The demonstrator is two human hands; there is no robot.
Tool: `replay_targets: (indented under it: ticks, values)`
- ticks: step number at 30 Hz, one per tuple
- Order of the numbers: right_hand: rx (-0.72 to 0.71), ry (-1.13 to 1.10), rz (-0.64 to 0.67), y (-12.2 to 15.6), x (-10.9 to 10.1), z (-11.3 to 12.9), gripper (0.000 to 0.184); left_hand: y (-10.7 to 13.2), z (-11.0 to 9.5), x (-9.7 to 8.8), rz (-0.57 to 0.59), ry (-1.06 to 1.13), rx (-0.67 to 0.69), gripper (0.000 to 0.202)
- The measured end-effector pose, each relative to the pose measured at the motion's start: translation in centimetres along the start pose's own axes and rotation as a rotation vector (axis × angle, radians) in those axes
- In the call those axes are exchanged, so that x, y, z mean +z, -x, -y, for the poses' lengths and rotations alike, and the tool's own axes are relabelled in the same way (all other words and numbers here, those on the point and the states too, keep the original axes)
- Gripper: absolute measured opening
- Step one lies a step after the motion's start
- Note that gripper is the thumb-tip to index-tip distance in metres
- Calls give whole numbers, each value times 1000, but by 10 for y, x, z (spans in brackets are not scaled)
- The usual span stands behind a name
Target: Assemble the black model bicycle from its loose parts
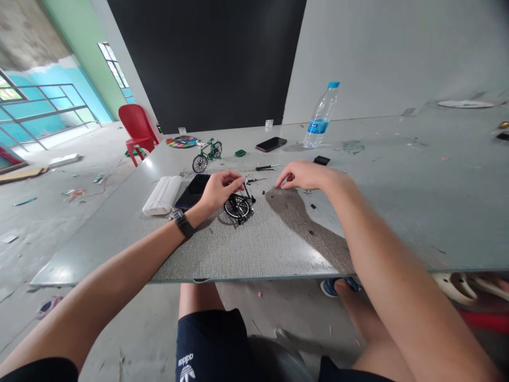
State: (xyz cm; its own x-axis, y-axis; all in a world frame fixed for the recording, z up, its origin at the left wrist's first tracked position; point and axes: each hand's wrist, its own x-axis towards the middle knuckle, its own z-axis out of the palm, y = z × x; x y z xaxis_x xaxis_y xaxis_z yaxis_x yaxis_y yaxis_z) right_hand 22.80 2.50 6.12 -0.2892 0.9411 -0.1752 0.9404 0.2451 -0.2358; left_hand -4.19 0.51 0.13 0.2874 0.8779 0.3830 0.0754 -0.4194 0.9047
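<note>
My left hand [223, 190] is closed on a black miniature bicycle [237, 207], partly built, with one spoked wheel and the frame showing below my fingers. Part of the bicycle is hidden behind that hand. To the right, my right hand [299, 176] reaches down to the tabletop with fingers bent and pinched together; whether a small part is between the fingertips I cannot make out. Tiny black parts [313, 206] lie scattered around it. A small screwdriver [267, 167] rests just beyond, between the two hands.
A green miniature bicycle [207, 155] stands behind my left hand, near a colourful palette [181, 142]. A white pack [162, 195] and a dark tablet-like device [193, 192] lie at left. Farther back are a phone [271, 144] and a water bottle [319, 121]. The grey table's [254, 268] front edge is close.
</note>
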Motion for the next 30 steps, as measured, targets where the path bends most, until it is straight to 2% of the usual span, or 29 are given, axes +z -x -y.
replay_targets:
  ticks: [12, 30]
  values:
    - [27, 21, 19, 0, 0, 0, 25, 0, -2, 1, -8, -3, -14, 13]
    - [0, 49, -24, -4, 4, -6, 21, 0, -3, 1, -11, 3, -19, 12]
